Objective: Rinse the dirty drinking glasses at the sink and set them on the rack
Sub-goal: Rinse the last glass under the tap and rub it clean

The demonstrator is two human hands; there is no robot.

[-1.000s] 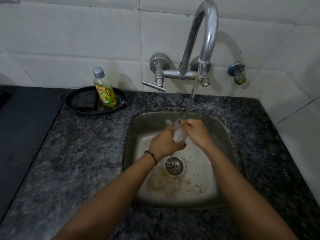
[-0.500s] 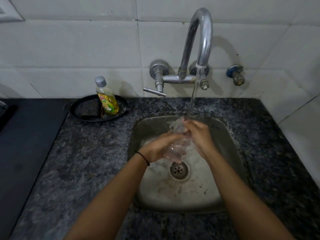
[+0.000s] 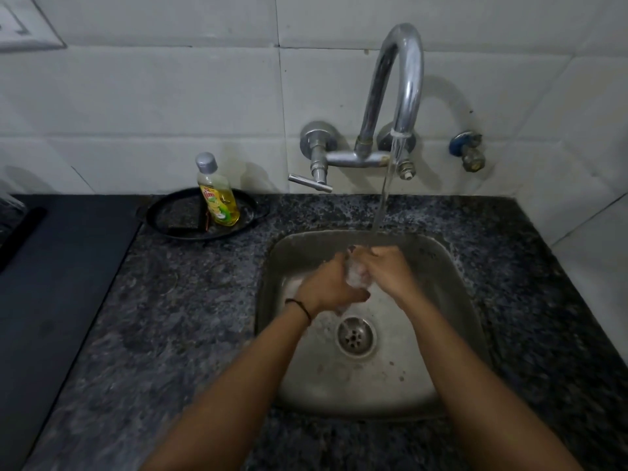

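Note:
A clear drinking glass (image 3: 356, 275) is held over the steel sink (image 3: 452, 334), mostly hidden between my two hands. My left hand (image 3: 328, 285) wraps its fingers round the glass from the left. My right hand (image 3: 387, 271) grips it from the right, near the rim. Water runs from the curved chrome tap (image 3: 406, 79) in a thin stream (image 3: 384, 198) that lands on my hands and the glass. The glass looks wet and blurred, and I cannot tell which way it is tilted. No rack is in view.
A yellow dish-soap bottle (image 3: 217, 195) stands in a black dish (image 3: 170, 219) behind the sink's left corner. Speckled dark granite counter (image 3: 170, 317) surrounds the sink. A black mat (image 3: 51, 283) lies at left. A wall valve (image 3: 470, 154) sticks out at right. The drain (image 3: 355, 336) sits below my hands.
Both hands have closed in round the glass again, hiding more of it than half a second ago. The view has tipped slightly lower. Water keeps running.

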